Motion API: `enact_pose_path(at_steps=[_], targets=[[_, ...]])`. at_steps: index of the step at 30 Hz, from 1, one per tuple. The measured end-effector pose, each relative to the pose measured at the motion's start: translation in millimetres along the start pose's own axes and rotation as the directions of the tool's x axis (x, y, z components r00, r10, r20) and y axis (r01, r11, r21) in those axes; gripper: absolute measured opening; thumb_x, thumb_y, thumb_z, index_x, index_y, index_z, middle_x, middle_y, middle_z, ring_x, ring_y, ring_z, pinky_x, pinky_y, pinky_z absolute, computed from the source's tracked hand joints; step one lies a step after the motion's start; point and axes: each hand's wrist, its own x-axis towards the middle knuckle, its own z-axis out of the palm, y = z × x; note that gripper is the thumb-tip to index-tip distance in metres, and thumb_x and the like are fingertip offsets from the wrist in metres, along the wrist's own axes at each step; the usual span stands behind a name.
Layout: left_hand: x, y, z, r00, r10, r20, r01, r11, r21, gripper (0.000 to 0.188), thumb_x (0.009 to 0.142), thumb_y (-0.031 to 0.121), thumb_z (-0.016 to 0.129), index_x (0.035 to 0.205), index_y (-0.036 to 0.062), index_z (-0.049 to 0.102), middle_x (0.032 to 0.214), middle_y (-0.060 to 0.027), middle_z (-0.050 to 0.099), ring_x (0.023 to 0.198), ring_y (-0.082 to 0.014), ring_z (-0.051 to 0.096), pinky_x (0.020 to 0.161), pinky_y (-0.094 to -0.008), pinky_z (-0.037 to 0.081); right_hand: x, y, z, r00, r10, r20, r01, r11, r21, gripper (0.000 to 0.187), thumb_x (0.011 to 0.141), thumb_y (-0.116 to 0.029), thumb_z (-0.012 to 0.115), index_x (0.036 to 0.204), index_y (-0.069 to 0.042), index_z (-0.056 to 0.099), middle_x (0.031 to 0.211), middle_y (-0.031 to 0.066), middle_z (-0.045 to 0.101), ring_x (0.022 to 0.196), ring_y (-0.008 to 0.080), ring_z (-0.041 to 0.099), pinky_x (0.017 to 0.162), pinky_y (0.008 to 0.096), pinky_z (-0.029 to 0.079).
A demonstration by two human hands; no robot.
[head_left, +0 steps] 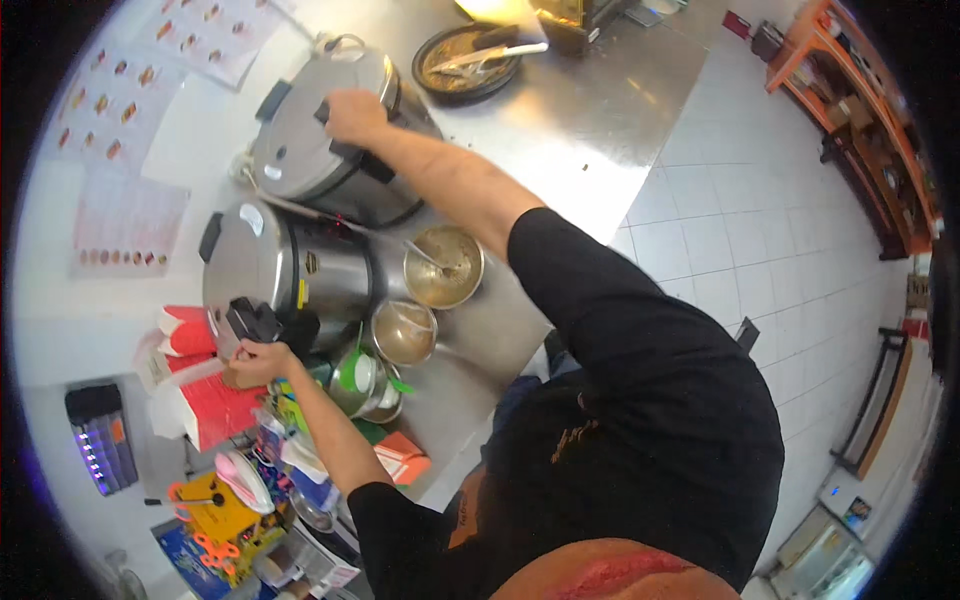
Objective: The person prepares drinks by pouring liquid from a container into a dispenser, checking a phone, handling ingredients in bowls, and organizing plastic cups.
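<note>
Two large steel insulated pots with flat lids stand side by side at the left of the counter. On the far pot's lid (300, 115), my right hand (357, 118) is closed around the black lid handle (345, 148) at the rim. My left hand (262, 363) is beside the near pot (335, 270), just below its black lid latch (255, 320). Its fingers are curled together by a small brownish thing. What they grip, if anything, I cannot make out. The near pot's lid (235, 250) lies flat on top.
Right of the pots sit a steel bowl with a utensil (443, 285), a smaller bowl (404, 333) and a container with green-handled tools (357, 370). A black pan (470, 65) with a knife across it is at the back. Red packaging (215, 400) and clutter crowd the lower left.
</note>
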Motion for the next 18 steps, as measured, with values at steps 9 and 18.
enact_pose_path(at_steps=[9, 18], targets=[[3.9, 59.0, -19.0, 0.989, -0.108, 0.099, 0.111, 0.994, -0.019, 0.05, 0.095, 0.043, 0.054, 0.121, 0.0013, 0.05, 0.118, -0.021, 0.061, 0.105, -0.0406, 0.058, 0.09, -0.0527, 0.041, -46.7, -0.5, -14.6, 0.914, -0.138, -0.382, 0.225, 0.955, 0.193, 0.05, 0.08, -0.036, 0.072, 0.117, -0.004, 0.061, 0.121, 0.0225, 0.053, 0.119, 0.0404, 0.045, 0.104, 0.0495, 0.035], [-243.2, 187.5, -198.3, 0.432, 0.793, 0.43, -0.103, 0.517, -0.85, 0.072, 0.09, 0.043, 0.057, 0.144, 0.0003, 0.036, 0.148, -0.0243, 0.036, 0.141, -0.0406, 0.027, 0.114, -0.0546, 0.02, -457.6, 73.2, -26.3, 0.799, 0.259, 0.542, -0.598, 0.256, 0.759, 0.063, 0.102, -0.056, 0.029, 0.14, -0.009, 0.048, 0.143, 0.0134, 0.048, 0.134, 0.0253, 0.042, 0.113, 0.0396, 0.031]])
